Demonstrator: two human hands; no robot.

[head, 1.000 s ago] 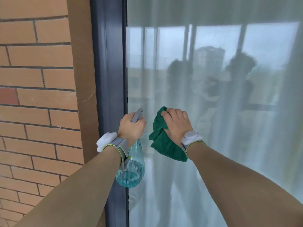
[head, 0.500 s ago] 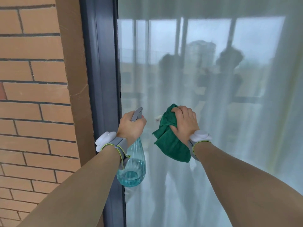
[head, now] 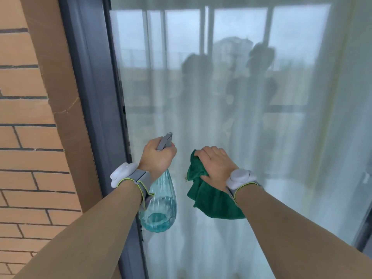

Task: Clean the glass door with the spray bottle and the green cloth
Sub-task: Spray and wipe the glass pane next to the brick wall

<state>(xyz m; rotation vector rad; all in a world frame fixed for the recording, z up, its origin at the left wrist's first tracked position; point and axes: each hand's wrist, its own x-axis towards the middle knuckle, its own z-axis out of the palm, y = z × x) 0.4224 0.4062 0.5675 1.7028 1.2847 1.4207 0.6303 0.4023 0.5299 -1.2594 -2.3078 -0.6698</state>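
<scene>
Green cloth [head: 209, 198] gripped under right hand [head: 216, 168] on glass door [head: 261, 117], left hand [head: 157, 158] gripping spray bottle [head: 160, 206]

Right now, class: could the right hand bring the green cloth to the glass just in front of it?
Probably yes. The right hand already grips the green cloth close before the glass door, and nothing shows between them; the spray bottle hangs off to its left.

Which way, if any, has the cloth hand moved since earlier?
Yes. The right hand with the green cloth has slid rightward, away from the door frame.
</scene>
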